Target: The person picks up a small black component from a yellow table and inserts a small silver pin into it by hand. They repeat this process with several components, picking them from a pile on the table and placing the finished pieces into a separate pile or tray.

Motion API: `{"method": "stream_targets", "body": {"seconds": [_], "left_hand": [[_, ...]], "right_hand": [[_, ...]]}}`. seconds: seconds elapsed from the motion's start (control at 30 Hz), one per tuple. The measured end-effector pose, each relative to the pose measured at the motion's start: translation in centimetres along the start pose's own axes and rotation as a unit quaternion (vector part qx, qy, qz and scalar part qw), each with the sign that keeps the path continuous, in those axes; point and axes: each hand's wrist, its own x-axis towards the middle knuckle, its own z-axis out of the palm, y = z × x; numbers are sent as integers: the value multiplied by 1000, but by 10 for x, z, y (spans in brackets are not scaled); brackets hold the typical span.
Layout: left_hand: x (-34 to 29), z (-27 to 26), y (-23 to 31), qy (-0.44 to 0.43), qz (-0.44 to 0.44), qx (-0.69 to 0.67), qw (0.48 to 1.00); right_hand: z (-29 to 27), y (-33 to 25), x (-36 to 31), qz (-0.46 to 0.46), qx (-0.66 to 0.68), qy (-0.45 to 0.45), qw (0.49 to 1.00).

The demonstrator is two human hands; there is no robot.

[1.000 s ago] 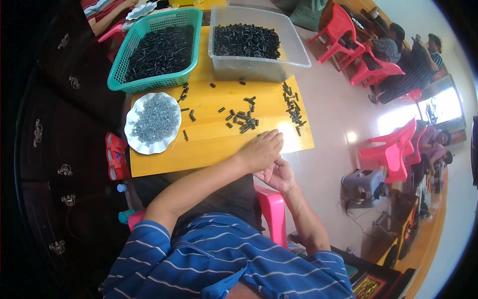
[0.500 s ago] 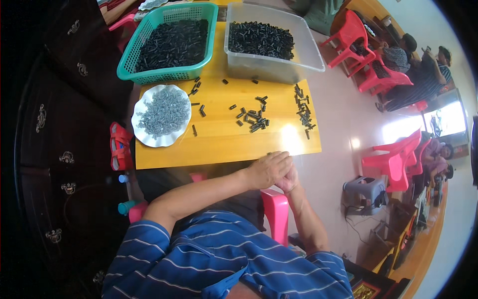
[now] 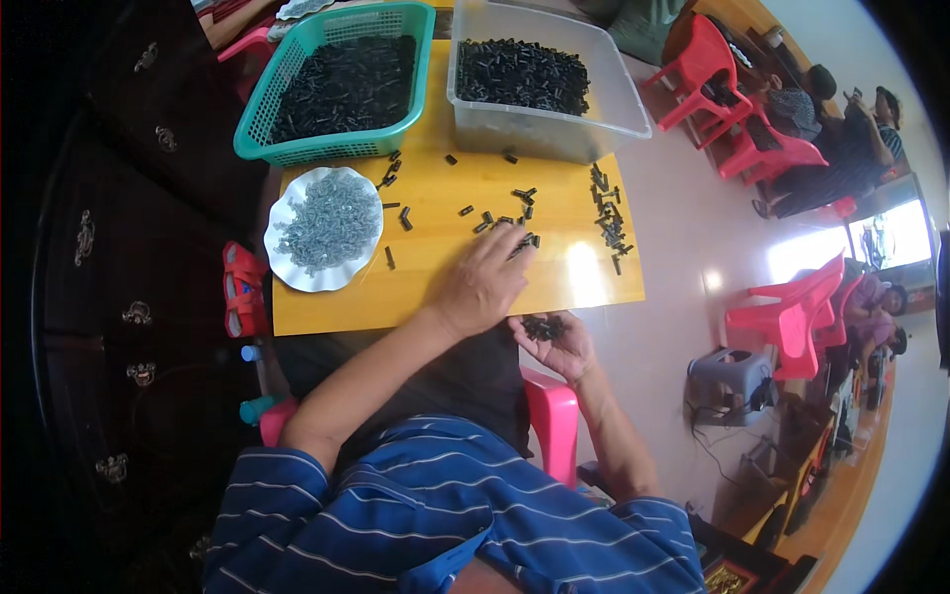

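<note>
My left hand (image 3: 487, 277) reaches palm down over the table, fingers apart and stretched to the middle pile of short black tube-like pieces (image 3: 534, 241). It covers part of that pile, and its fingertips are partly hidden. Just off the table's near edge, my right hand (image 3: 572, 354) is turned palm up and cupped. A small heap of black pieces (image 3: 542, 328) lies in it. On the table's left stands a white scalloped plate (image 3: 280, 265) filled with small clear pieces (image 3: 327, 223).
A green basket (image 3: 336, 148) and a clear plastic bin (image 3: 554, 134), both holding many black pieces, stand on the far side of the yellow table (image 3: 426, 282). More black pieces (image 3: 609, 223) lie along the right edge. Pink chairs (image 3: 782, 317) and other people are at the right.
The hands were clasped together at the table's near edge. They have parted: the left moved forward and left onto the pile, while the right turned palm up, showing black pieces in it.
</note>
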Motion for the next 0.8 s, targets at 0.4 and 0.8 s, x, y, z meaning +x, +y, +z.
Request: {"method": "stream_targets", "body": {"seconds": [0.4, 0.8], "left_hand": [[-19, 1, -6, -96, -15, -18, 995], [-57, 25, 58, -59, 58, -112, 990]], "right_hand": [[16, 5, 2, 67, -22, 11, 997], [-15, -1, 11, 87, -4, 9, 996]]}}
